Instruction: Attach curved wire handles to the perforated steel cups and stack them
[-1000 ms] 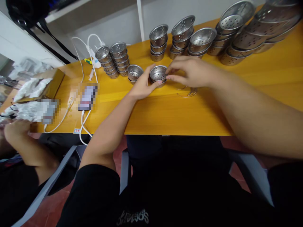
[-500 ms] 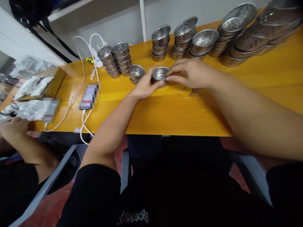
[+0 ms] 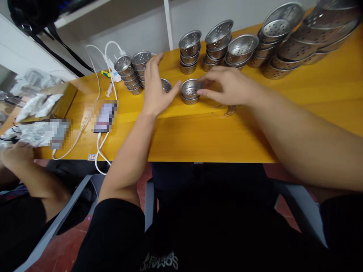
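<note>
A small perforated steel strainer cup [image 3: 189, 90] stands on the yellow wooden table [image 3: 198, 132], set on another one like it. My right hand [image 3: 227, 86] pinches its right rim with fingertips together. My left hand [image 3: 155, 87] hovers open just left of it, fingers spread and raised, covering most of another single cup [image 3: 166, 84]. A thin wire ring or handle [image 3: 227, 111] lies on the table under my right wrist.
Stacks of small strainer cups [image 3: 133, 71] stand at the back left, more stacks [image 3: 215, 43] behind, large strainer bowls [image 3: 309, 37] at the back right. A phone [image 3: 104, 116] with white cables lies left. Another person's hand [image 3: 17, 155] works by plastic bags [image 3: 36, 105].
My left hand has let go of the cup and lifted away to the left, fingers opening. My right hand stays on the cup's rim.
</note>
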Demonstrator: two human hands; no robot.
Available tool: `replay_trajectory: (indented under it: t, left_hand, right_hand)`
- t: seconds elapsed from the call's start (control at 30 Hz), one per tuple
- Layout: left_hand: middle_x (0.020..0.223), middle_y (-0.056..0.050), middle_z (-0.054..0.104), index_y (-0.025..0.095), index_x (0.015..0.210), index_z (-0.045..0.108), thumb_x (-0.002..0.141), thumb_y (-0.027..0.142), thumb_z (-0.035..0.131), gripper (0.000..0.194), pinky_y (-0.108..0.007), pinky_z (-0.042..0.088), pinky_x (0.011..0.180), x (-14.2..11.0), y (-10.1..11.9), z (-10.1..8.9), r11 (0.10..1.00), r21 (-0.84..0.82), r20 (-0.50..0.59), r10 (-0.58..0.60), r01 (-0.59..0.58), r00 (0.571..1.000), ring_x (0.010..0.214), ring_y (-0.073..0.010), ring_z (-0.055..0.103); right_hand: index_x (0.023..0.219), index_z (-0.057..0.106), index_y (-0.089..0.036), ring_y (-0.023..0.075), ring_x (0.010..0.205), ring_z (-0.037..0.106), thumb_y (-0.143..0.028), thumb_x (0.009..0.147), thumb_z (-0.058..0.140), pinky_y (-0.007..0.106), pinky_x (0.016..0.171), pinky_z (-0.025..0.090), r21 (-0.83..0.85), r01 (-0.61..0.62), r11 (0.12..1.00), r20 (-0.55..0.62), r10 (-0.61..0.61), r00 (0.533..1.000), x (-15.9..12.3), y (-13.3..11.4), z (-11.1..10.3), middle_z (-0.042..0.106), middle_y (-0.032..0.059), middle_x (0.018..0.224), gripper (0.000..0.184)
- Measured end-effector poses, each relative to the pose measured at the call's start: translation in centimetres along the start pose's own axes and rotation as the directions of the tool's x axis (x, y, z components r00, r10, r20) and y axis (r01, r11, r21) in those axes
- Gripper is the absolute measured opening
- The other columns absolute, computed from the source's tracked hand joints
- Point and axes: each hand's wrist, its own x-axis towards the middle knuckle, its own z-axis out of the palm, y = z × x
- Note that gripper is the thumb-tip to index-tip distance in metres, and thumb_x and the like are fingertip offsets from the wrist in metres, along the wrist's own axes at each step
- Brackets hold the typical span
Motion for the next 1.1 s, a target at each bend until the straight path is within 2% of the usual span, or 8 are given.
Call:
replay_trajectory:
  t: [0.1,0.2,0.3,0.47,0.6,0.77,0.9,1.1]
  left_hand:
    - [0.2,-0.02,0.054,0.036,0.192,0.04,0.094,0.082,0.107,0.128,-0.075,0.026,0.171,0.1,-4.2,0.0,0.996,0.036,0.015,-0.088,0.087,0.996,0.198,-0.0524,0.04]
    - [0.198,-0.025,0.055,0.029,0.188,0.046,0.088,0.076,0.115,0.131,-0.079,0.025,0.17,0.1,-7.2,0.4,0.989,0.071,0.028,-0.135,0.133,0.99,0.193,-0.0563,0.046]
    - [0.199,-0.024,0.056,0.033,0.186,0.048,0.089,0.066,0.116,0.123,-0.082,0.029,0.168,-0.1,-8.1,0.6,0.984,0.035,0.017,-0.174,0.173,0.985,0.191,-0.0548,0.05]
    - [0.196,-0.022,0.059,0.034,0.189,0.045,0.098,0.068,0.107,0.115,-0.079,0.031,0.169,-0.1,-6.4,0.0,0.983,-0.026,-0.002,-0.182,0.182,0.983,0.189,-0.0517,0.055]
    - [0.204,-0.015,0.051,0.044,0.197,0.031,0.102,0.082,0.099,0.123,-0.068,0.035,0.17,0.1,-4.0,0.2,1.0,-0.009,-0.019,0.029,-0.029,0.999,0.196,-0.0458,0.048]
    - [0.198,-0.022,0.056,0.037,0.201,0.017,0.106,0.1,0.084,0.133,-0.065,0.052,0.159,0.1,-2.1,2.4,0.962,-0.028,0.068,0.274,-0.272,0.959,0.19,-0.0482,0.058]
    - [0.188,-0.019,0.065,0.037,0.199,0.023,0.106,0.1,0.084,0.128,-0.063,0.063,0.149,-0.3,-1.2,3.4,0.95,-0.071,0.13,0.313,-0.306,0.941,0.184,-0.0484,0.066]
    - [0.178,-0.015,0.072,0.036,0.185,0.05,0.104,0.101,0.087,0.11,-0.063,0.067,0.144,-0.6,-0.8,3.2,0.953,-0.055,0.139,0.304,-0.3,0.942,0.168,-0.0472,0.078]
  right_hand:
    - [0.159,0.091,-0.045,0.0532,0.139,0.081,-0.092,0.121,0.067,0.084,0.128,0.066,0.006,-0.017,1.0,-0.004,0.018,1.0,0.1,0.0,0.2,0.092,0.0127,0.145,0.065]
    - [0.155,0.093,-0.038,0.0534,0.137,0.082,-0.095,0.12,0.066,0.085,0.126,0.067,0.01,0.001,1.0,0.008,-0.001,1.0,0.1,0.1,0.4,0.092,0.0163,0.143,0.072]
    - [0.158,0.09,-0.052,0.0521,0.14,0.08,-0.097,0.119,0.063,0.086,0.13,0.064,0.022,-0.024,0.999,0.002,0.024,1.0,0.0,-0.1,0.4,0.093,0.0081,0.141,0.065]
    - [0.162,0.089,-0.056,0.053,0.144,0.077,-0.098,0.117,0.061,0.088,0.133,0.061,0.035,-0.043,0.998,0.007,0.043,0.999,0.0,-0.6,0.2,0.091,0.0073,0.149,0.067]
    - [0.171,0.085,-0.051,0.0518,0.147,0.077,-0.094,0.122,0.058,0.083,0.138,0.06,0.035,-0.037,0.999,-0.064,0.039,0.997,-0.1,-1.7,-0.2,0.085,0.0099,0.164,0.071]
    - [0.174,0.082,-0.051,0.0484,0.145,0.077,-0.079,0.132,0.053,0.074,0.131,0.065,0.09,0.043,0.995,-0.15,-0.029,0.988,-0.4,-4.1,-0.1,0.08,0.0097,0.172,0.058]
    - [0.174,0.084,-0.036,0.0481,0.142,0.08,-0.054,0.133,0.063,0.07,0.12,0.07,0.064,0.228,0.972,-0.117,-0.219,0.969,-0.1,-4.6,1.3,0.076,0.0159,0.174,0.049]
    - [0.167,0.085,-0.041,0.0449,0.122,0.084,-0.044,0.12,0.081,0.064,0.104,0.073,-0.011,0.185,0.983,-0.107,-0.185,0.977,0.5,-2.8,3.6,0.071,0.0131,0.172,0.048]
